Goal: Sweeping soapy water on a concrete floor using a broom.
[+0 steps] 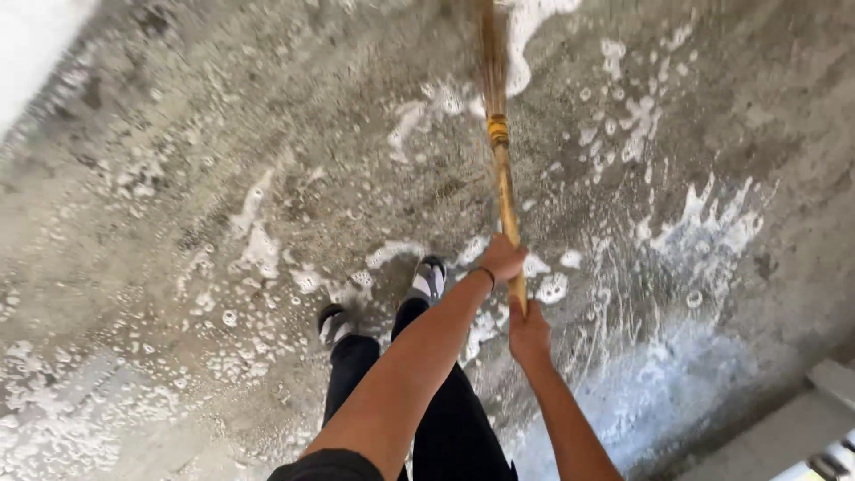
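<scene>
I hold a long yellow-brown wooden broom (500,169) with a stick handle and a yellow binding band partway up, and it stands nearly upright in the picture, its blurred bristle end toward the top edge. My left hand (502,259) is clenched around the handle higher up, a thin dark band on that wrist. My right hand (529,331) is wrapped around the bottom end of the same handle, just below the left, so the two hands sit close together on the stick.

Under the broom lies a wet grey concrete floor (178,160), rough and mottled. White soap foam (704,227) is spread over it in streaks and bubbles, thickest to the right of the broom and in patches to its left.

Left of the broom's lower end are my feet in black and white sandals (427,278), with black trousers (450,428) below them. Far right of the broom, at the bottom corner, runs a pale grey ledge (828,383).
</scene>
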